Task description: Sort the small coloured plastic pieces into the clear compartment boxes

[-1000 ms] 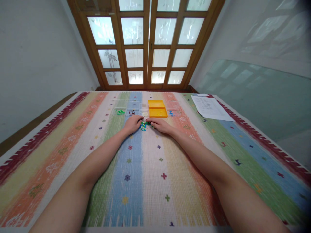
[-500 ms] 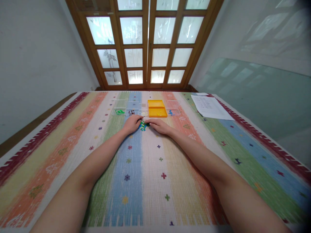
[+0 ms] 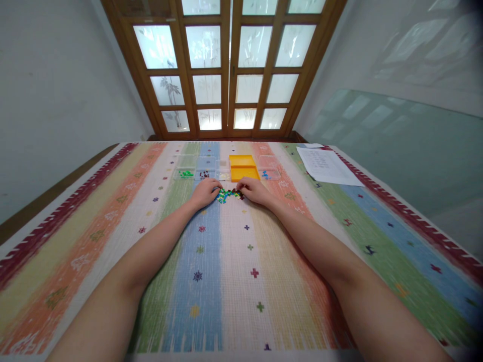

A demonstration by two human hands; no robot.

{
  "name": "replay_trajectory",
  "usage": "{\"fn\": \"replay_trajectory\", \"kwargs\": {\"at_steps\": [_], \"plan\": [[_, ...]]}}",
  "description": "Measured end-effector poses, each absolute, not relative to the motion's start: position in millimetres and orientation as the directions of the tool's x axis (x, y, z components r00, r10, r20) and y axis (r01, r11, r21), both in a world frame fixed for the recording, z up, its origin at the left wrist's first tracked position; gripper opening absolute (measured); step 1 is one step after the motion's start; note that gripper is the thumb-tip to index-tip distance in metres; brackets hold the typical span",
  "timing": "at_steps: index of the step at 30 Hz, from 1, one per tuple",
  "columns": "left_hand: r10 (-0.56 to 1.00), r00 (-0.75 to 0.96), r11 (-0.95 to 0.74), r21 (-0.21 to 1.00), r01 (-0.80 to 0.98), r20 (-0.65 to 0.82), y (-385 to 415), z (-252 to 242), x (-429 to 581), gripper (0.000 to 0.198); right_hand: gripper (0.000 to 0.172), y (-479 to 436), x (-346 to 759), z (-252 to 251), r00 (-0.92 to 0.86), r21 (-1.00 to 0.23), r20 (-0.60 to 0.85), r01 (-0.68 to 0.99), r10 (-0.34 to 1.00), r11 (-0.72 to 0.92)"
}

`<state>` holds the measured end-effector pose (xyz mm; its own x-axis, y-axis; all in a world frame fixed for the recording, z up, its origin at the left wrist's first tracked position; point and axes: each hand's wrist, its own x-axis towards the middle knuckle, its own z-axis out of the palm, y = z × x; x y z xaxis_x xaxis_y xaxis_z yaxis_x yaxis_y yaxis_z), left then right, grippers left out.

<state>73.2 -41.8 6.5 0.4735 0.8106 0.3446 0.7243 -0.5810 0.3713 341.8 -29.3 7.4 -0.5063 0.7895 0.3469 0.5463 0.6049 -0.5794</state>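
Observation:
A loose pile of small pieces (image 3: pixel 229 194), mostly green, blue and yellow with dark brown ones at the right end, lies on the tablecloth between my hands. At its left edge rests my left hand (image 3: pixel 206 193), fingers curled together toward the pieces. My right hand (image 3: pixel 253 190) is at the brown end, thumb and fingers bent into a pinch; whatever sits between the fingertips is too small to make out. Just behind are open clear boxes: one with green pieces (image 3: pixel 186 174), one with brown pieces (image 3: pixel 204 174), one with blue pieces (image 3: pixel 265 174). An open yellow box (image 3: pixel 241 160) stands among them.
A striped tablecloth (image 3: pixel 237 281) covers the table. Printed paper sheets (image 3: pixel 327 166) lie at the back right. Beyond the table's far edge stand wooden doors with glass panes (image 3: pixel 209 90); pale walls flank both sides.
My right hand has shifted right and its fingers, stretched over the pile before, are now bent. More of the pile shows, including the brown pieces. My left hand has hardly moved.

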Motion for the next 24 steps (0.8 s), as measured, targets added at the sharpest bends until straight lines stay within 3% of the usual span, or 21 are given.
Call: {"fn": "replay_trajectory", "kwargs": {"at_steps": [9,16,24], "plan": [[0.802,0.479,-0.591,0.362,0.721,0.357,-42.8,8.4,73.5,0.021,0.017,-42.3,349.0,31.5,-0.730,-0.481,0.252,0.475,0.635,0.737],[0.792,0.484,-0.603,0.354,0.714,0.372,-42.7,8.3,73.8,0.019,0.014,-36.9,350.9,23.2,-0.774,-0.452,0.314,0.387,0.550,0.804],[0.790,0.482,-0.608,0.378,0.698,0.380,-40.8,5.2,72.8,0.021,0.009,-35.1,335.3,9.7,-0.596,-0.507,0.399,0.489,0.697,0.709]]}}
